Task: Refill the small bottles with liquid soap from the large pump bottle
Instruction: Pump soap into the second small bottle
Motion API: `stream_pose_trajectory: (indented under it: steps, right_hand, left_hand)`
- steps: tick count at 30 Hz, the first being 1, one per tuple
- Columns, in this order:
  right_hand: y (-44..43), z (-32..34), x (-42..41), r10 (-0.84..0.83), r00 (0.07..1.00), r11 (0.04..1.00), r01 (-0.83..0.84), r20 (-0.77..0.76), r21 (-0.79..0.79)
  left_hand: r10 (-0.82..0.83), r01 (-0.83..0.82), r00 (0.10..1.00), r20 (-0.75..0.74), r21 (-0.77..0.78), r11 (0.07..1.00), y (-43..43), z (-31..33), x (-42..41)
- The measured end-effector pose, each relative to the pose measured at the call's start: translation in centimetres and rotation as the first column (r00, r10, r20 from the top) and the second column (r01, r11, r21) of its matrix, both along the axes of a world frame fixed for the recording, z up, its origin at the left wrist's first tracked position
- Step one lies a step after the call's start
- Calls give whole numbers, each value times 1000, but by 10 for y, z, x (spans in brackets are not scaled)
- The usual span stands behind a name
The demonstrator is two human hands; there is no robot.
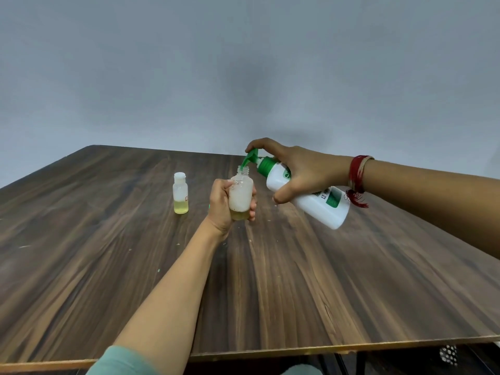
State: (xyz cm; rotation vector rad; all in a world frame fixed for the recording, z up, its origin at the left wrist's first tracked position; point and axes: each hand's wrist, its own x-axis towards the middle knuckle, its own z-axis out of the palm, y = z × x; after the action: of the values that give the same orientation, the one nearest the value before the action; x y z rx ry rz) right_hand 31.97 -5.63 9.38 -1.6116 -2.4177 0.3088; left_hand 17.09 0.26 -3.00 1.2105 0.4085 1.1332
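Above the wooden table (297,280), my right hand (300,171) grips the tilted large pump bottle (319,209), finger (259,144) on its pump, spout (247,158) slanting down-left at the mouth of the open small bottle (240,196) my left hand (220,209) clasps upright; a second small bottle (180,194) stands farther left.

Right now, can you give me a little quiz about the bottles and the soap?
1. True or false: the small clear plastic bottle in the left grip has its cap on.
2. Which grip holds the large white pump bottle with the green pump? A left, B right.
3. Fill in: the small white-capped bottle stands on the dark wooden ____.
Key: 1 false, its neck is open under the green nozzle. 2 B, the right grip. 3 table.
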Motion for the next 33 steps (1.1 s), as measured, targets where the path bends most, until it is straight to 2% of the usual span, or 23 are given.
stream_pose_trajectory:
  steps: [4,13,21,33]
  right_hand:
    - [1,-1,-2,-5,1000,999,5,-1,44]
    - [2,-5,1,-3,999,1000,2,-41,-31]
    - [2,-8,-1,-19,999,998,21,-26,66]
    - [11,-23,3,33,995,995,-25,-89,100]
  left_hand:
    - [-13,13,1000,-23,-1,1000,-1,0,0]
    - [6,-6,1000,8,15,1000,2,-1,-1]
    - [4,-4,1000,-30,15,1000,4,-3,0]
    - [67,-69,997,-46,-59,996,2,2,-6]
